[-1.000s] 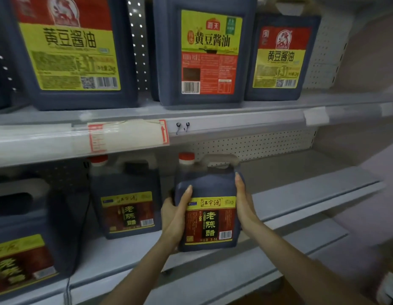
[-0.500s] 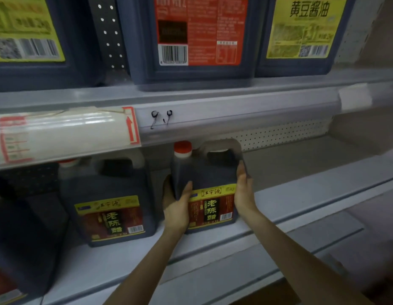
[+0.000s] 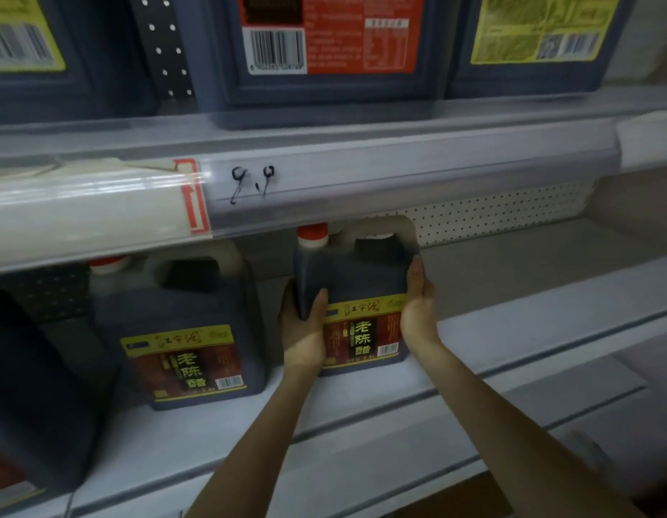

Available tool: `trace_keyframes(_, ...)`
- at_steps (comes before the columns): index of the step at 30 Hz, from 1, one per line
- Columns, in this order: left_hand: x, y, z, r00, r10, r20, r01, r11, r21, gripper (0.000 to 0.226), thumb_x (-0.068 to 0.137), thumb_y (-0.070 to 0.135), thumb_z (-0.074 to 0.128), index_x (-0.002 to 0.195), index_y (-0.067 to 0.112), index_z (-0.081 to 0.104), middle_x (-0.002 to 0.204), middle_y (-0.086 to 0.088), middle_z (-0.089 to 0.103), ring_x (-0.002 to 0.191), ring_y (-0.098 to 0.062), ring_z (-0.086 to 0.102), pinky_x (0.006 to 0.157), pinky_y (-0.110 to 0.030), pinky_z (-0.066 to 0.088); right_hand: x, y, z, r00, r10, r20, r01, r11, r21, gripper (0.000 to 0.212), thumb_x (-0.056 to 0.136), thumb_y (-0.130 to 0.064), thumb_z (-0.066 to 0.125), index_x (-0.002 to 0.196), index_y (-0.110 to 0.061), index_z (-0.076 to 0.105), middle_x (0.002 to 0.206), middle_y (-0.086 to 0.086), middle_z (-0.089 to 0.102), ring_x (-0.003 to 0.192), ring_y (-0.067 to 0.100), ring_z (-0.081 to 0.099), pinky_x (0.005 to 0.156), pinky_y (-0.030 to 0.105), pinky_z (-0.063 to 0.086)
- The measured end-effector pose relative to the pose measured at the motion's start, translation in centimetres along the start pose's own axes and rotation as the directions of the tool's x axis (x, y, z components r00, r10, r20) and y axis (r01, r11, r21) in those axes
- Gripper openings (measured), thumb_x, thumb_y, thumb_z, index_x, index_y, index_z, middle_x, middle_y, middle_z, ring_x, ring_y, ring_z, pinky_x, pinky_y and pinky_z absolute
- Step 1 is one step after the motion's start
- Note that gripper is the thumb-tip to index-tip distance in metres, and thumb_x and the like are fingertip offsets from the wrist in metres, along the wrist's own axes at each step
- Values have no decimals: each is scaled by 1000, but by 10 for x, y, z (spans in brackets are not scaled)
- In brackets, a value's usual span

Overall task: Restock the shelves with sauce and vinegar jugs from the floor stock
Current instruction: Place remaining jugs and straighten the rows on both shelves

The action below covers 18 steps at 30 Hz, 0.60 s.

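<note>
Though seemingly set upright on the pale grey lower shelf (image 3: pixel 530 293) beside a matching dark jug (image 3: pixel 182 330), not yet let go: grips dark red-capped plastic vinegar jug (image 3: pixel 362 286) with curled fingers of left hand (image 3: pixel 304 334) and right hand (image 3: pixel 418 308). Bare shelf rightward left to fill.

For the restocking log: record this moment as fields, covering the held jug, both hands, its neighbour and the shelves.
held item: vinegar jug, dark, upright, red cap, label facing out
left hand: grips the jug's left side, thumb on the front
right hand: holds the jug's right side, fingers hidden behind it
placement: base appears to rest on the lower shelf
neighbour: matching jug to the left, apart from the held one
upper shelf: larger jugs with labels
</note>
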<state>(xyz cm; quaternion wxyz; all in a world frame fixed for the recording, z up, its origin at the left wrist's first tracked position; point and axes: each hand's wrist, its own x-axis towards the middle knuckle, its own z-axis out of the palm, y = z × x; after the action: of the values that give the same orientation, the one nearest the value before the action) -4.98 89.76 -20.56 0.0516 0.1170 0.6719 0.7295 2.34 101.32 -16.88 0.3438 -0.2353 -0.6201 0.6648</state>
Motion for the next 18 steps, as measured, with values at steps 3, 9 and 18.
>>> trace_keyframes(3, -3, -1, -5, 998, -36, 46, 35, 999, 24, 87, 68, 62, 53, 139, 15, 40, 128, -11, 58, 110, -25, 60, 92, -35, 48, 3, 2, -3, 997, 51, 58, -47, 996, -71, 41, 89, -59, 31, 95, -26, 54, 95, 32, 58, 74, 33, 61, 65, 33, 51)
trace_keyframes(9, -15, 14, -23, 963, -180, 202, 148, 976, 163, 70, 73, 66, 51, 130, 28, 41, 110, -2, 60, 85, -13, 61, 86, -31, 46, -7, -5, -22, 973, 160, 168, -115, 962, -249, 65, 88, -64, 30, 106, -11, 63, 93, 14, 66, 80, 19, 63, 64, 19, 48)
trace_keyframes(18, -90, 33, -51, 888, -66, 455, -297, 674, 677, 68, 101, 42, 33, 153, 17, -4, 159, -7, 13, 139, -26, 33, 112, -40, 32, -87, -23, -98, 881, 312, 355, 220, 393, -893, 85, 82, -80, 13, 152, -34, -2, 161, -3, -1, 148, 23, -3, 116, 54, -4)
